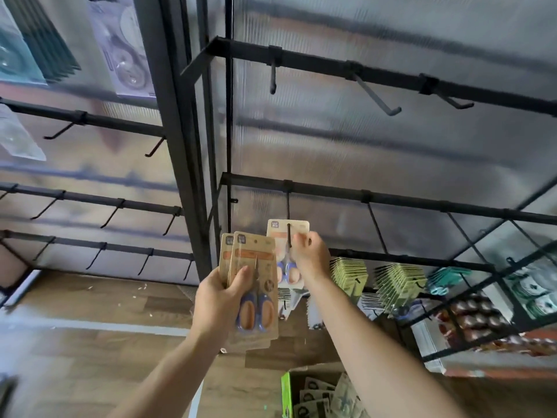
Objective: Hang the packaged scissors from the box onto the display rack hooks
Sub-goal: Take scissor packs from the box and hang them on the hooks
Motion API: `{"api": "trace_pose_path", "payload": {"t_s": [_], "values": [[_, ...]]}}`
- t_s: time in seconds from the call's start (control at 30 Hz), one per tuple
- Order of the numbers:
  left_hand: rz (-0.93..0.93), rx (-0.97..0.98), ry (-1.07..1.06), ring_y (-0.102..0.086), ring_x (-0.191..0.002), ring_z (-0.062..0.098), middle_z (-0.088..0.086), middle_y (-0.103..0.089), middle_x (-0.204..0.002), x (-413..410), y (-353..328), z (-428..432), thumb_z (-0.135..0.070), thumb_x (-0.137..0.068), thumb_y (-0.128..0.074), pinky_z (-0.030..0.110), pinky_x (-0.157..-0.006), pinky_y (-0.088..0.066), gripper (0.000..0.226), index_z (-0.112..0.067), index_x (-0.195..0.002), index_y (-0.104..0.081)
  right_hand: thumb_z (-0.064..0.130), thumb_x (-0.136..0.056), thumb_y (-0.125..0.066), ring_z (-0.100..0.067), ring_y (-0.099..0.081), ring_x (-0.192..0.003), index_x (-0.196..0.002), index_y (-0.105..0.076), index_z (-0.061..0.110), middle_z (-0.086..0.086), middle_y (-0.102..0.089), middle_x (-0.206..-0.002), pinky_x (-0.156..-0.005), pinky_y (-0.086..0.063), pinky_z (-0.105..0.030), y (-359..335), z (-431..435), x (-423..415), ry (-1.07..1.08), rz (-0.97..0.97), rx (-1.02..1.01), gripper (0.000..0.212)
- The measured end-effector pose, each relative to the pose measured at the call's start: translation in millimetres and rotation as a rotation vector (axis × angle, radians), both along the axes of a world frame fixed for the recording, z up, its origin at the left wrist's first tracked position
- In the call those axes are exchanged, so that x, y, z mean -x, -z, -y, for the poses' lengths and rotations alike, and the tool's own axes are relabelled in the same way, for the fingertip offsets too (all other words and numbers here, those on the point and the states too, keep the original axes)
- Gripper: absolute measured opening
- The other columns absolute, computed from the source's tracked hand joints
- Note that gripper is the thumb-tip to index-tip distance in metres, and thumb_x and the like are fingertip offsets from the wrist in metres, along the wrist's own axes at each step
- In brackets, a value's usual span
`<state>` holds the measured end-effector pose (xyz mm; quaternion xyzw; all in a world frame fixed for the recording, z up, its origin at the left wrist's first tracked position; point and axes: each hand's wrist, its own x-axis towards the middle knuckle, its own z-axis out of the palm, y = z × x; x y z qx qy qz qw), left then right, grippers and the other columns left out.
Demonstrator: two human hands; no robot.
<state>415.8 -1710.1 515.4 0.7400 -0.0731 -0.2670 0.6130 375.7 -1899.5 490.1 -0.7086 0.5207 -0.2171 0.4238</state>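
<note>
Head view. Pinching one scissors pack (283, 229) at its top edge with right hand (310, 254), against the hook (288, 212) by the left end of the rack rail (331, 193). Gripping spare packs (251, 267) in left hand (220, 300). Probably light, stiff card; best held beside the hang hole.

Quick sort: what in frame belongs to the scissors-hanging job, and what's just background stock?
Job:
- left hand gripping the stack of scissors packs
- right hand pinching a single pack at a rack hook
- box holding more packs

Background:
- yellow-green packs hanging lower right
- teal packs beside them
- white pack top left
</note>
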Motion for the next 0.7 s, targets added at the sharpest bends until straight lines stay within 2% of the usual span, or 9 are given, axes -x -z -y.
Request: {"api": "trace_pose_path", "payload": {"t_s": [0.1,0.17,0.37,0.47,0.6,0.7], "values": [[-0.014,0.006,-0.016,-0.072,-0.069,0.014,-0.002,-0.075,-0.075,-1.9,2.6,9.0,-0.033,-0.091,-0.067,0.033,-0.065,-0.057,0.018,-0.015,-0.09,-0.07,0.03,-0.102,-0.047,-0.025,-0.058,-0.082,-0.091,-0.056,0.011,-0.01,-0.064,-0.091,-0.061,-0.035,-0.03,4.7,25.7,-18.8,-0.071,0.008,0.025,0.023],[-0.013,0.016,-0.039,-0.072,-0.068,0.011,-0.004,-0.075,-0.074,-2.8,2.1,14.3,-0.029,-0.092,-0.067,0.029,-0.063,-0.057,0.012,-0.018,-0.089,-0.07,0.028,-0.105,-0.042,-0.024,-0.055,-0.083,-0.101,-0.058,0.005,-0.011,-0.063,-0.096,-0.065,-0.034,-0.028,4.7,41.7,-32.1,-0.085,-0.021,0.037,0.029],[-0.018,0.015,-0.065,-0.073,-0.07,0.012,-0.004,-0.076,-0.076,-6.1,2.2,22.6,-0.028,-0.092,-0.066,0.033,-0.067,-0.058,0.01,-0.019,-0.092,-0.07,0.033,-0.106,-0.034,-0.024,-0.063,-0.094,-0.113,-0.056,0.006,-0.01,-0.063,-0.105,-0.08,-0.052,-0.041,4.6,78.1,-61.9,-0.115,-0.094,-0.004,0.035],[-0.026,-0.002,-0.063,-0.073,-0.073,0.014,-0.003,-0.076,-0.078,-5.3,3.4,24.4,-0.03,-0.092,-0.067,0.037,-0.07,-0.06,0.012,-0.019,-0.094,-0.07,0.033,-0.107,-0.034,-0.026,-0.063,-0.097,-0.118,-0.056,0.006,-0.01,-0.064,-0.109,-0.082,-0.051,-0.038,0.8,86.6,-70.7,-0.12,-0.128,-0.012,0.037],[-0.019,-0.015,-0.048,-0.073,-0.072,0.015,-0.001,-0.076,-0.077,-1.2,1.8,25.3,-0.031,-0.092,-0.066,0.04,-0.07,-0.061,0.015,-0.017,-0.094,-0.07,0.03,-0.107,-0.034,-0.026,-0.063,-0.1,-0.119,-0.056,0.005,-0.013,-0.064,-0.113,-0.073,-0.044,-0.031,-4.0,89.4,-72.6,-0.154,-0.13,-0.022,0.036],[-0.021,-0.001,-0.018,-0.074,-0.072,0.015,-0.002,-0.076,-0.078,3.6,-0.6,19.4,-0.03,-0.092,-0.065,0.04,-0.072,-0.061,0.014,-0.018,-0.096,-0.07,0.035,-0.105,-0.039,-0.019,-0.062,-0.083,-0.12,-0.054,0.005,-0.009,-0.065,-0.11,-0.057,-0.042,-0.024,-5.0,87.0,-61.2,-0.128,-0.134,-0.065,0.036]]}}
